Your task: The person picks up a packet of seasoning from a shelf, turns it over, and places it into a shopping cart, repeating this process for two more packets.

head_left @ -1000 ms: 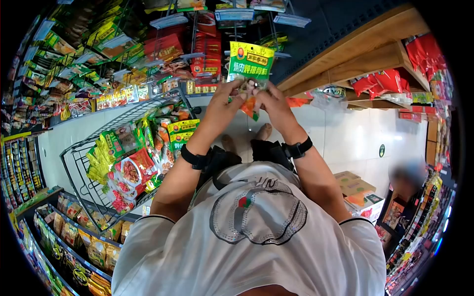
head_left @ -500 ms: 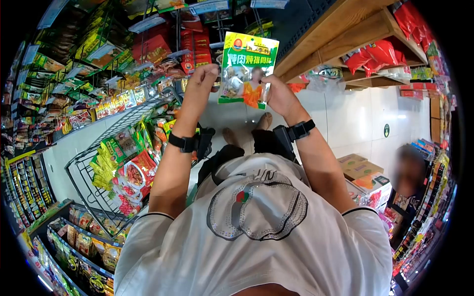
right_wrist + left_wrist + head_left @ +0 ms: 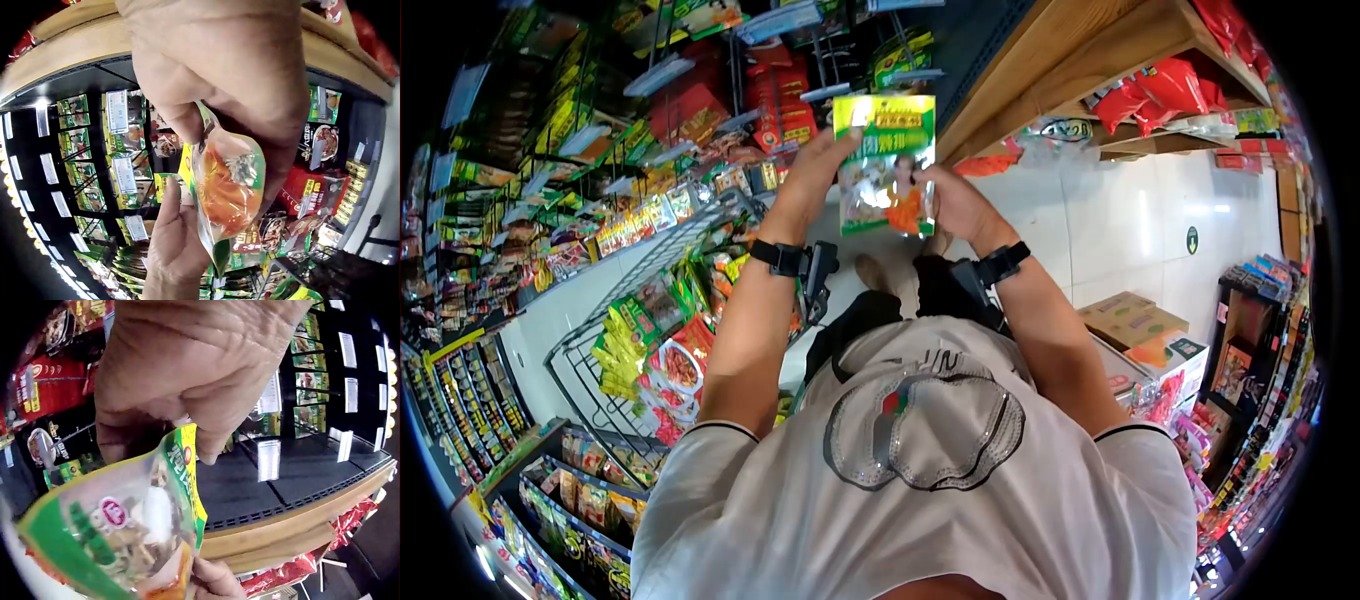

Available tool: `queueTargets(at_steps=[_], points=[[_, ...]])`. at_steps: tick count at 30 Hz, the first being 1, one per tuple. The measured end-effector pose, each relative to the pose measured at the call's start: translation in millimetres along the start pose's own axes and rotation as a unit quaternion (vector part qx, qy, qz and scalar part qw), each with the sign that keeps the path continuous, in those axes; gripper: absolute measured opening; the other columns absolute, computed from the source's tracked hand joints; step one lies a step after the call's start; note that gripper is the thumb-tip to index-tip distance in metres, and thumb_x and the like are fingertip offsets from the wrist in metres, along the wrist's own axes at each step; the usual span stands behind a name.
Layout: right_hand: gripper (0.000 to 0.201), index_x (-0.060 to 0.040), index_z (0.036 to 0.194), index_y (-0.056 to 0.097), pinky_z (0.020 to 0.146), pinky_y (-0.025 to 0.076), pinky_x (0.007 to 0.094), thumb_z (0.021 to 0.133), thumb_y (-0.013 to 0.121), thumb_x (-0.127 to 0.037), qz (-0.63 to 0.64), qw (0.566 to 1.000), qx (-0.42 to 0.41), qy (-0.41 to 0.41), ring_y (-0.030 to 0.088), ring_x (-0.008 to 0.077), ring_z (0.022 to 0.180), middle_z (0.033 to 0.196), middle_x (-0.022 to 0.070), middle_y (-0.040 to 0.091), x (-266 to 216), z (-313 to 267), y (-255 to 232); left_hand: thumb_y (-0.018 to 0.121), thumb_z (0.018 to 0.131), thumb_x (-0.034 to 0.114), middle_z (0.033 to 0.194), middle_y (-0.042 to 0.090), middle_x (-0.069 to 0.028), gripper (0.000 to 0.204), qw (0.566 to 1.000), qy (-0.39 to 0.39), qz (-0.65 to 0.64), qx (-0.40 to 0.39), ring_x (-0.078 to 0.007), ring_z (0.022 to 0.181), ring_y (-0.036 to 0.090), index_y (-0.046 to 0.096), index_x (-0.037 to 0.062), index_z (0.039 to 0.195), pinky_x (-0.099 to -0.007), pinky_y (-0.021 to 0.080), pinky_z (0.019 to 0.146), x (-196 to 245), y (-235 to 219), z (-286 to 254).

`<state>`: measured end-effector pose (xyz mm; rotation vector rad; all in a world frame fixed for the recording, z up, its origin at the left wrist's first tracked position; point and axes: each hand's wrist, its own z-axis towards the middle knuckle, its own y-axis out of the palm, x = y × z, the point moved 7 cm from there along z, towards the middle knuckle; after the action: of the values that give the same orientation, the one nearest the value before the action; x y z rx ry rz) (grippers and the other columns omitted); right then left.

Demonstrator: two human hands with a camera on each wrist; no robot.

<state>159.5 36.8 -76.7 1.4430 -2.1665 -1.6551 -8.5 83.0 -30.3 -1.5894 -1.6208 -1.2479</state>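
The packet (image 3: 887, 168) is between the 2 hands, in front of the person and above the floor (image 3: 1120, 235). The left hand (image 3: 805, 185) grips its upper left edge, thumb on the front; the right hand (image 3: 960, 205) pinches its right edge lower down, thumb also on the front. The packet has a yellow and green top, a clear middle showing pale pieces, an orange patch at lower right and a green bottom band. In the left wrist view it bulges and slants below the left hand's fingers. Beyond it hang red packs (image 3: 780, 100) and other goods on rack hooks. To the left is a wire cart (image 3: 582, 380) holding green, yellow and red bags (image 3: 635, 330). At upper right, a wood shelf (image 3: 1050, 60) carries shiny red bags (image 3: 1155, 95). Boxes (image 3: 1135, 322) are at right, near the right forearm. 1 black strap is on each wrist, and the shirt (image 3: 920, 450) is pale with a large outlined print.
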Motion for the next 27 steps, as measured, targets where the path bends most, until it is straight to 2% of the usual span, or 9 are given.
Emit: queueTargets(at_steps=[3, 6, 9, 12, 15, 18, 21, 24, 27], points=[[0.03, -0.0021, 0.117, 0.058, 0.086, 0.054, 0.0358, 0.09, 0.056, -0.016, 0.001, 0.999, 0.037, 0.039, 0.066, 0.0211, 0.096, 0.108, 0.0105, 0.065, 9, 1, -13, 0.066, 0.092, 0.025, 0.1, 0.066, -0.0015, 0.031, 0.999, -0.025, -0.032, -0.014, -0.01, 0.091, 0.06, 0.064, 0.0027, 0.113, -0.0255, 0.046, 0.082, -39, -4, 27], [0.03, -0.0026, 0.116, 0.059, 0.085, 0.054, 0.0341, 0.09, 0.058, -0.018, -0.048, 0.994, 0.089, 0.029, 0.066, 0.0192, 0.096, 0.107, 0.0089, 0.065, 19, 15, -57, 0.066, 0.093, 0.021, 0.105, 0.066, -0.0036, 0.029, 0.999, -0.018, -0.014, -0.022, -0.0111, 0.094, 0.06, 0.063, 0.0017, 0.114, -0.0262, 0.046, 0.083, -82, -18, 63], [0.028, -0.0026, 0.113, 0.06, 0.083, 0.054, 0.0315, 0.09, 0.06, -0.019, -0.066, 0.99, 0.121, 0.011, 0.066, 0.0183, 0.096, 0.104, 0.0073, 0.065, 6, 11, -57, 0.064, 0.092, 0.021, 0.094, 0.064, 0.0005, 0.026, 0.997, -0.03, 0.067, 0.031, -0.0077, 0.083, 0.054, 0.065, 0.0019, 0.109, -0.0241, 0.042, 0.075, -94, -18, 84], [0.032, -0.0052, 0.124, 0.054, 0.085, 0.054, 0.033, 0.095, 0.055, -0.017, -0.101, 0.988, 0.116, -0.007, 0.064, 0.0188, 0.101, 0.114, 0.0063, 0.063, 0, 23, -79, 0.065, 0.092, 0.02, 0.096, 0.064, -0.0002, 0.025, 1.0, -0.017, 0.002, 0.025, -0.0087, 0.085, 0.056, 0.065, 0.0021, 0.11, -0.0249, 0.044, 0.075, -83, 1, 95], [0.029, -0.0037, 0.109, 0.061, 0.071, 0.046, 0.0216, 0.089, 0.062, -0.025, -0.179, 0.968, 0.172, -0.031, 0.062, 0.0134, 0.085, 0.095, 0.0042, 0.063, -3, 41, -116, 0.064, 0.093, 0.019, 0.096, 0.064, 0.002, 0.025, 0.999, -0.001, -0.002, 0.041, -0.0078, 0.085, 0.056, 0.065, 0.0039, 0.112, -0.0238, 0.044, 0.074, -88, 1, 118], [0.034, -0.0064, 0.114, 0.058, 0.073, 0.043, 0.0234, 0.089, 0.062, -0.028, -0.226, 0.948, 0.221, -0.019, 0.057, 0.0122, 0.088, 0.097, 0.0017, 0.062, -8, 50, -128, 0.061, 0.094, 0.016, 0.096, 0.064, 0.0041, 0.021, 0.998, 0.032, 0.021, 0.048, -0.0061, 0.084, 0.055, 0.066, 0.0046, 0.111, -0.0233, 0.043, 0.074, -88, -1, 142], [0.041, -0.0104, 0.123, 0.054, 0.082, 0.043, 0.0309, 0.089, 0.061, -0.031, -0.224, 0.948, 0.227, -0.002, 0.054, 0.0129, 0.1, 0.108, 0.0005, 0.06, -14, 52, -129, 0.06, 0.095, 0.021, 0.097, 0.065, -0.0001, 0.031, 0.995, 0.094, 0.026, 0.033, -0.0085, 0.085, 0.053, 0.062, 0.0009, 0.119, -0.0259, 0.043, 0.078, -85, 0, 154], [0.047, -0.015, 0.13, 0.05, 0.088, 0.04, 0.037, 0.088, 0.062, -0.034, -0.238, 0.944, 0.227, 0.008, 0.05, 0.0136, 0.109, 0.118, 0.0, 0.057, -20, 56, -130, 0.059, 0.096, 0.023, 0.098, 0.064, -0.0004, 0.034, 0.993, 0.107, 0.037, 0.046, -0.0092, 0.085, 0.053, 0.061, -0.0001, 0.121, -0.026, 0.043, 0.079, -80, -5, 157], [0.048, -0.0159, 0.131, 0.05, 0.091, 0.038, 0.0364, 0.089, 0.061, -0.036, -0.253, 0.943, 0.216, 0.009, 0.047, 0.0141, 0.113, 0.122, 0.0008, 0.056, -23, 66, -132, 0.062, 0.095, 0.02, 0.105, 0.064, 0.0008, 0.03, 0.988, 0.079, 0.095, 0.087, -0.0078, 0.093, 0.054, 0.062, 0.0002, 0.118, -0.0262, 0.043, 0.082, -83, -14, 171]])
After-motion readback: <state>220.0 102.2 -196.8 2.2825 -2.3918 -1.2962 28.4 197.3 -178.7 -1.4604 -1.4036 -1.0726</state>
